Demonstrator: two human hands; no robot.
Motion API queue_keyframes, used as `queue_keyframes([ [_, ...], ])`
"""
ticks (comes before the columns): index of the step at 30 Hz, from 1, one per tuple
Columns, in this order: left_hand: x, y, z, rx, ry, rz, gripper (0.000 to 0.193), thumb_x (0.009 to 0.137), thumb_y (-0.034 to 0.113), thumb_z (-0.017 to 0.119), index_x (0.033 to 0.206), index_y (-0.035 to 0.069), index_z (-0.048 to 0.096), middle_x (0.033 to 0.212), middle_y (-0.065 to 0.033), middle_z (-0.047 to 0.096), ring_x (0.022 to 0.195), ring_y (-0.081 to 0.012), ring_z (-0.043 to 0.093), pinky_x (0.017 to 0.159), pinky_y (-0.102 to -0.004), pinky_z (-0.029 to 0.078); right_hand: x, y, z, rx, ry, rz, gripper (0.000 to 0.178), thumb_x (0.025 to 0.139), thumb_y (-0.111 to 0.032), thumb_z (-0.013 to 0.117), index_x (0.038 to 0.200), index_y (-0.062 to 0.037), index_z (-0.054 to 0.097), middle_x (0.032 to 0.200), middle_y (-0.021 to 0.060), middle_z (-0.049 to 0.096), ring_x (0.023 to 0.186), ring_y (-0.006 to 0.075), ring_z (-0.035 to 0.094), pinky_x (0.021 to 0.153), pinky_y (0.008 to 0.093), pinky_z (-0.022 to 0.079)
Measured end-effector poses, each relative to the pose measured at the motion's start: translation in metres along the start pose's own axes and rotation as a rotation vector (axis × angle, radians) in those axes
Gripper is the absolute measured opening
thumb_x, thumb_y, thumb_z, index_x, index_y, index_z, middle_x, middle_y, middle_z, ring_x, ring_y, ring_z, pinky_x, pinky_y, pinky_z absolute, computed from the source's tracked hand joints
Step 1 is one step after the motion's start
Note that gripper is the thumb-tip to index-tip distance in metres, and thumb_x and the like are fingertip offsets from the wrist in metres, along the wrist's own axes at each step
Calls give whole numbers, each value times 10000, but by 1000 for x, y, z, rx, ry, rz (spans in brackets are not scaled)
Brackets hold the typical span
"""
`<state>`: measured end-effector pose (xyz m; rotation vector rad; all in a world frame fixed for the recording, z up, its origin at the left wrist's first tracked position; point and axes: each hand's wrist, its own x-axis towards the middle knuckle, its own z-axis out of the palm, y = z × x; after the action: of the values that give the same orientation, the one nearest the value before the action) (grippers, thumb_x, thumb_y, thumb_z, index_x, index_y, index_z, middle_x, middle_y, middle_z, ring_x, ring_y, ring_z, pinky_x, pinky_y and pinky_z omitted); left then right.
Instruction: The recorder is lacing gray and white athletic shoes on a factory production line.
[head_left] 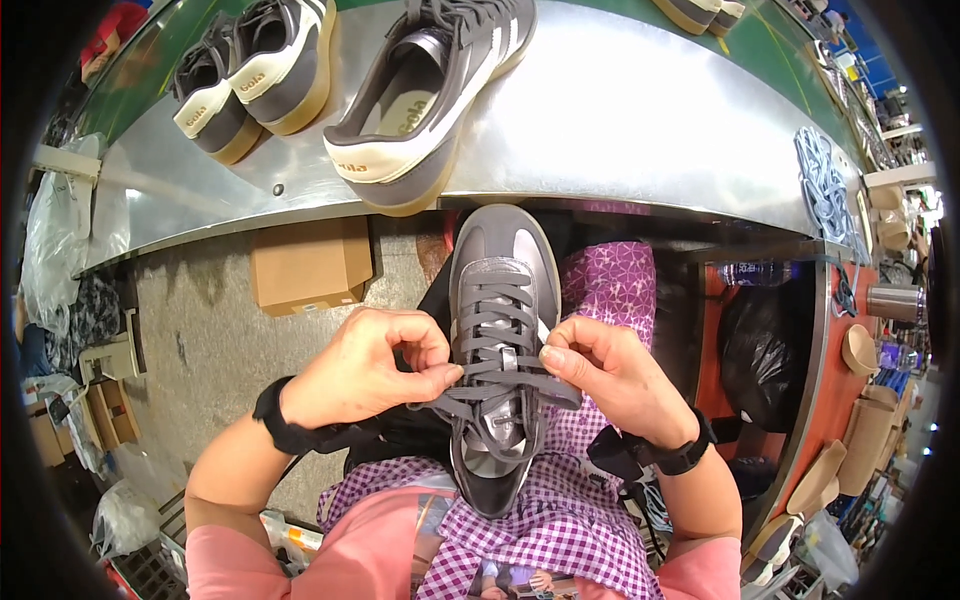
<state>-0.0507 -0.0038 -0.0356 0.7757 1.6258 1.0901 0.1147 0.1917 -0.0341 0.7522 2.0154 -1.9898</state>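
Observation:
A grey sneaker (505, 240) with dark laces rests over my lap, toe pointing away toward the bench. Its laces (495, 320) run crosswise up the tongue, with loops and loose lengths around the upper eyelets. My left hand (380, 365) is closed at the shoe's left side, thumb and forefinger pinching the lace. On the other side, my right hand (615, 370) pinches the lace between thumb and fingertips. Both hands wear black wristbands. Beyond the toe, another grey sneaker (430, 180) with a white heel stands on the metal bench (640, 130).
Two more sneakers (280, 85) stand at the bench's far left, next to a green surface (130, 90). A bundle of light blue laces (825, 185) lies at the right end. Below are a cardboard box (310, 265) on the floor and a black plastic bag (765, 350) at right.

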Motion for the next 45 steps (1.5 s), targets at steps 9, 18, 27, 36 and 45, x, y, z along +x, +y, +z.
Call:
queue_keyframes([
  [9,-22,21,18,543,202,294,256,642,152,845,790,63,655,791,-51,569,761,-243,552,662,-348,447,-20,-18,18,-707,224,-490,130,814,-126,701,808,-22,623,756,114,589,715,292,576,632,355,441],
  [18,-28,-7,-11,-211,-305,300,146,743,71,781,774,57,640,879,-65,583,831,-202,537,756,-310,419,-38,23,17,671,-5,-203,174,960,-154,571,961,18,592,919,60,585,835,104,523,770,281,436],
  [27,-26,12,-13,113,-191,374,191,700,81,738,709,82,548,886,-50,623,848,-255,544,818,-376,415,-41,-24,36,-819,128,-633,382,700,-339,771,915,-67,610,960,71,559,940,270,508,821,398,380],
  [36,-31,14,10,721,133,616,232,723,99,747,945,48,703,753,-39,581,711,-203,562,600,-327,488,-49,-25,28,-419,-69,-223,192,772,-178,769,793,-34,643,632,74,576,592,246,575,561,341,444],
  [45,-32,-8,36,737,476,517,372,640,159,809,962,30,677,739,-61,561,636,-228,570,524,-332,464,-55,-12,-14,321,-295,-487,168,857,-77,667,966,50,682,727,127,691,616,207,628,582,309,479],
])
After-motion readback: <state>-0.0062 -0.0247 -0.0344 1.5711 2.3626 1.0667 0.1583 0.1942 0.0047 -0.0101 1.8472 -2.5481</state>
